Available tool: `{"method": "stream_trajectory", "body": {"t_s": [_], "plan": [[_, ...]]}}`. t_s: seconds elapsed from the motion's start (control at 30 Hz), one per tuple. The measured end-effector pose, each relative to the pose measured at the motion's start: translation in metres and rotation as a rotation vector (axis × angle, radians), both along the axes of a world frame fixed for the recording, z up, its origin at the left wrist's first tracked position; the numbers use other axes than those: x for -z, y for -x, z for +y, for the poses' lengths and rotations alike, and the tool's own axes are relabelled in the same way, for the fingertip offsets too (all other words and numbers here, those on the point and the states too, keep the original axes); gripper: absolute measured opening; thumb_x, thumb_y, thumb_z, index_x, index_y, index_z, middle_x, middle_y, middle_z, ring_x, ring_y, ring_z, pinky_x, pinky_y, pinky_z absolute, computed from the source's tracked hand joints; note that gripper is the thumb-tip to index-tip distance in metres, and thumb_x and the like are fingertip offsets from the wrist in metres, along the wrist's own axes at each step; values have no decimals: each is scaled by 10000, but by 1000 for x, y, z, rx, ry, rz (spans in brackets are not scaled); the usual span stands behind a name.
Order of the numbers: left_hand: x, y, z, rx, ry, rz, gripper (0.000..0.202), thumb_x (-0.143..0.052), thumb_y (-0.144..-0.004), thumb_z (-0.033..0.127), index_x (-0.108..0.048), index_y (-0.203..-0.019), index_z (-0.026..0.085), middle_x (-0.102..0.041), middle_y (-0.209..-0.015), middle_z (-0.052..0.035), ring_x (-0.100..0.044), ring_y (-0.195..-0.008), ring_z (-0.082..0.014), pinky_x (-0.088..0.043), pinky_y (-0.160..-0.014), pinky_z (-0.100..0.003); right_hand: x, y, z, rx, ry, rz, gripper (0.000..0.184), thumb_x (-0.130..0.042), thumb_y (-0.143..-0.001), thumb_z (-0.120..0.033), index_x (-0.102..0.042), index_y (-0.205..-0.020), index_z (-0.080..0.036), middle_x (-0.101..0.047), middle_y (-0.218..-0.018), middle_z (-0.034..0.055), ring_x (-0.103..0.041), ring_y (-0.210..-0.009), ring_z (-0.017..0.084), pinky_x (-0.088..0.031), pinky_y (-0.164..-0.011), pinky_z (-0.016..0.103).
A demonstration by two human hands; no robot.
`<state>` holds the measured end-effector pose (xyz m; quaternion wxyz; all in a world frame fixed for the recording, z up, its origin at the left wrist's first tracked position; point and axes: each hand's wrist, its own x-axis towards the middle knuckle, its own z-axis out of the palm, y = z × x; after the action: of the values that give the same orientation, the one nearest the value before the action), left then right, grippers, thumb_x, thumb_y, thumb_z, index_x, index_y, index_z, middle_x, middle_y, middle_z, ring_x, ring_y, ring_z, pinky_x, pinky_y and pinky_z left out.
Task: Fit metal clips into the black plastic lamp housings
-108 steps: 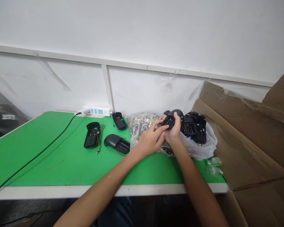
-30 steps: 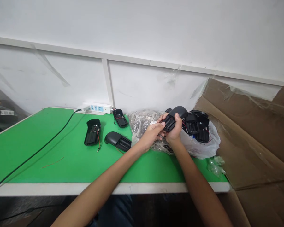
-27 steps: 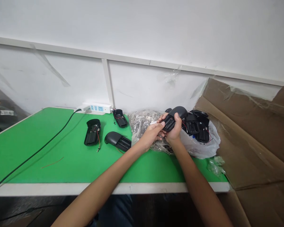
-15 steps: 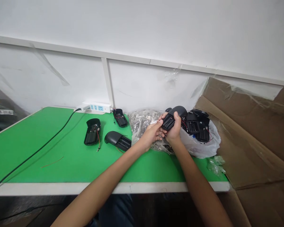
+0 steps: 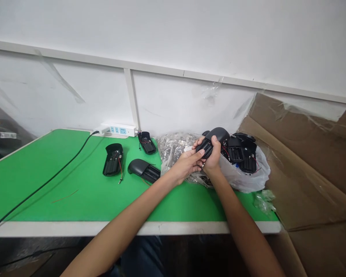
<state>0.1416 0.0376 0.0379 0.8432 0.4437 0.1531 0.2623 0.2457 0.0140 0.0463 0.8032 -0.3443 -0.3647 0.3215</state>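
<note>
My right hand [image 5: 211, 159] grips a black curved plastic shell with a ribbed battery bay [image 5: 212, 140], held above the table's right part. My left hand [image 5: 187, 165] is pinched beside it, thumb and fingers pressing something small at the shell's lower edge; what it pinches is too small to name. Right behind lies a clear bag of small silvery parts [image 5: 173, 148]. A white plastic bag [image 5: 242, 175] to the right holds several more black shells [image 5: 242, 152] with red wires.
Three black shells [image 5: 113, 159] [image 5: 144, 171] [image 5: 146, 142] lie on the green table [image 5: 60, 192]. A white power strip [image 5: 118, 130] with a black cable [image 5: 46, 186] sits at the wall. Large cardboard sheets [image 5: 302, 165] lean at the right. A crumpled clear wrapper [image 5: 263, 202] lies near the table's right corner.
Both hands have stayed together on the shell; the left fingers have shifted slightly along its lower edge. The view has drifted a little.
</note>
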Motion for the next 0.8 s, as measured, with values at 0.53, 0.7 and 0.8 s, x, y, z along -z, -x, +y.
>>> {"method": "stream_trajectory", "body": {"t_s": [0.53,0.7,0.8], "plan": [[0,-1,1,42,240,-55,330,-911,-815,295,-635,-922,150,-699,-725,0,-660,-598,-97,-557,-603,-204,5,-1,4,3,22,26,541,-620,-811,-761,-622,-683,-235,-597,-681,17,-658,-734,195,-575,-697,326],[-3,1,5,81,250,-11,247,-839,-857,273,-648,-936,137,-708,-726,-26,-669,-606,-115,-564,-618,-221,3,-1,3,-24,8,14,547,-618,-820,-767,-618,-691,-235,-602,-675,24,-657,-744,203,-574,-695,329],[-5,1,6,77,249,7,188,-790,-872,233,-647,-944,134,-712,-728,-38,-670,-612,-118,-564,-623,-220,1,-1,3,-50,2,27,548,-635,-807,-764,-626,-682,-230,-601,-681,23,-633,-695,189,-571,-678,331]]}}
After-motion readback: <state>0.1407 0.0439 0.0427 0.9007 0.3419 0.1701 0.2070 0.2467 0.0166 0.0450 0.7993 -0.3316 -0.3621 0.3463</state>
